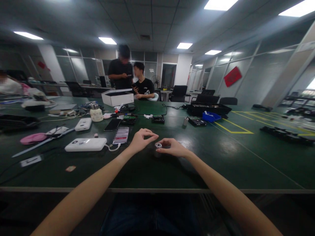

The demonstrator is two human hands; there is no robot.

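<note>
Both my arms reach out over a dark green table [221, 154]. My right hand [173, 148] pinches a small silvery round part [158, 145] between thumb and fingers, just above the table top. My left hand [141, 139] is beside it on the left, with fingers curled and thumb meeting the fingertips close to the same part. I cannot see anything inside the left hand's pinch.
A white power bank [85, 144] with a cable and a phone [121, 135] lie left of my hands. Further back are a white box [117, 97], a cream jar [96, 114], circuit boards [158, 119], a blue bin [211, 116] and black trays [208, 108]. Two people are at the far side.
</note>
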